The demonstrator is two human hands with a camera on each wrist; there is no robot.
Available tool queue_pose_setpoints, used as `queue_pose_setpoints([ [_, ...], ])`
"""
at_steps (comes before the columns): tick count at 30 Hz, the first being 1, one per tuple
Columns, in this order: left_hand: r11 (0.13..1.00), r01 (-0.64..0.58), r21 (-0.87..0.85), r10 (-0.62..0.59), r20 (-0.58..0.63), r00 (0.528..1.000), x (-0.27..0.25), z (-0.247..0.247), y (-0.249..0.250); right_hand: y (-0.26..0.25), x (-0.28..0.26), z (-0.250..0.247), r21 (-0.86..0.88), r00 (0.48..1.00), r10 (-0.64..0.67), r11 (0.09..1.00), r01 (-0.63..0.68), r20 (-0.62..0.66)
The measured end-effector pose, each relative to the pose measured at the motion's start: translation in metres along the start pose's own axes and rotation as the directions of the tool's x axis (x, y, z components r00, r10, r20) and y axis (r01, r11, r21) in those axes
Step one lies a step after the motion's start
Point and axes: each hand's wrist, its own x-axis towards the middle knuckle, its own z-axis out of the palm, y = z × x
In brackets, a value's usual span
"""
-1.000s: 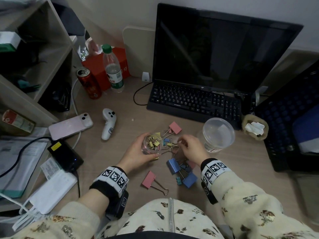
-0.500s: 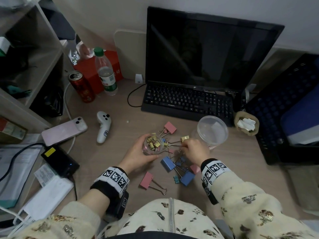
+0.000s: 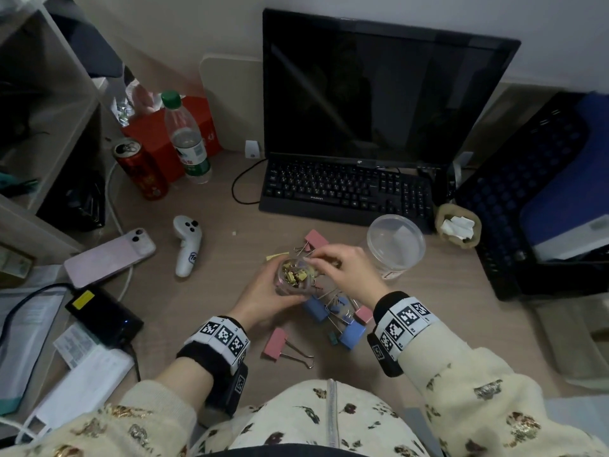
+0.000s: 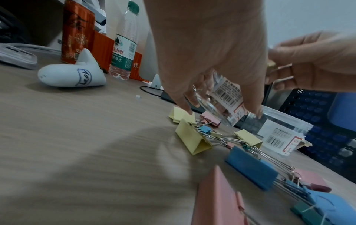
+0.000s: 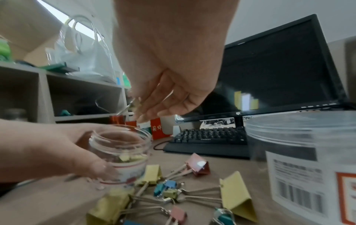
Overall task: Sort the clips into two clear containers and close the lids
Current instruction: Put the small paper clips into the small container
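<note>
My left hand grips a small clear jar just above the desk, with several small yellow clips inside. My right hand hovers over the jar's open mouth and pinches a small yellow clip by its wire handles. In the right wrist view the jar sits below those fingertips. A larger clear container stands open to the right. Loose binder clips in blue, pink and yellow lie in a pile below my hands. No lids are in view.
A black keyboard and monitor stand behind the pile. A white controller, pink phone, red can and water bottle sit at the left. A single pink clip lies near the front edge.
My right hand has lifted off the clip pile with a small yellow clip and moved left over the jar. My left hand has kept hold of the jar.
</note>
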Motion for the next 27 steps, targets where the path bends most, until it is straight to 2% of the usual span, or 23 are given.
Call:
queue_pose_setpoints([
  [3, 1.0, -0.006, -0.011, 0.006, 0.003, 1.0, 0.003, 0.004, 0.003, -0.002, -0.003, 0.0, -0.062, 0.998, -0.044, 0.997, 0.042, -0.035],
  [5, 1.0, -0.005, -0.013, 0.005, -0.009, 1.0, 0.004, 0.004, -0.002, 0.008, -0.01, -0.002, -0.09, 0.998, -0.019, 0.996, 0.014, -0.054],
  [6, 1.0, 0.001, -0.014, -0.001, -0.013, 1.0, 0.004, 0.003, -0.006, 0.015, -0.015, -0.003, -0.1, 1.0, 0.006, 0.995, -0.008, -0.022],
  [8, 1.0, 0.022, -0.008, -0.023, -0.01, 1.0, 0.003, 0.003, -0.01, 0.028, -0.026, -0.002, -0.133, 0.987, 0.079, 0.989, -0.061, 0.141],
  [10, 0.999, 0.032, -0.004, -0.032, -0.018, 0.999, 0.0, 0.004, -0.011, 0.038, -0.035, 0.005, -0.222, 0.932, 0.147, 0.972, -0.074, 0.332],
  [12, 1.0, 0.027, -0.012, -0.027, -0.018, 0.999, -0.004, 0.007, -0.009, 0.041, -0.042, 0.013, -0.325, 0.87, 0.186, 0.945, -0.032, 0.457],
  [14, 1.0, 0.016, -0.024, -0.016, -0.017, 1.0, -0.008, 0.009, -0.01, 0.043, -0.05, 0.023, -0.416, 0.835, 0.185, 0.907, 0.057, 0.518],
  [17, 0.999, 0.018, -0.029, -0.018, -0.006, 1.0, -0.015, 0.012, -0.013, 0.046, -0.063, 0.034, -0.502, 0.836, 0.18, 0.856, 0.127, 0.518],
  [21, 0.999, 0.009, 0.035, -0.01, 0.012, 1.0, -0.021, 0.015, -0.014, 0.049, -0.073, 0.045, -0.568, 0.866, 0.208, 0.816, 0.103, 0.455],
  [24, 0.999, 0.011, 0.045, -0.013, 0.033, 0.999, -0.023, 0.015, -0.015, 0.05, -0.076, 0.048, -0.541, 0.878, 0.227, 0.84, 0.043, 0.422],
  [27, 0.999, 0.016, 0.048, -0.018, 0.037, 0.999, -0.023, 0.014, -0.015, 0.048, -0.073, 0.042, -0.43, 0.918, 0.219, 0.901, -0.059, 0.331],
])
